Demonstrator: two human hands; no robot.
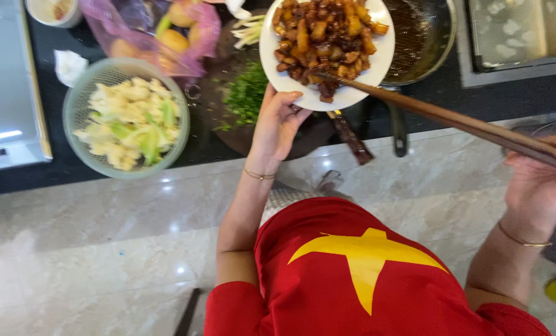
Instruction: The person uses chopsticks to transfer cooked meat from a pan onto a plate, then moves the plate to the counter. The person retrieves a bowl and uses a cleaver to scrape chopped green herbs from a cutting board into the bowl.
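Note:
My left hand [277, 127] holds a white plate [373, 67] from underneath, thumb on its near rim. The plate carries a heap of brown glazed meat chunks [325, 34]. My right hand [542, 186] grips long dark wooden chopsticks [452, 118], whose tips touch the meat at the plate's near edge. The plate hovers above a dark counter, next to a dark wok [424, 37] on the right.
A green strainer bowl [79, 102] of chopped cabbage sits at left. Chopped green herbs [247, 93] lie on a round board. A pink plastic bag [160, 31] of round produce is behind. A knife handle [351, 138] and a metal tray [518, 31] are near. Glossy tiled floor lies below.

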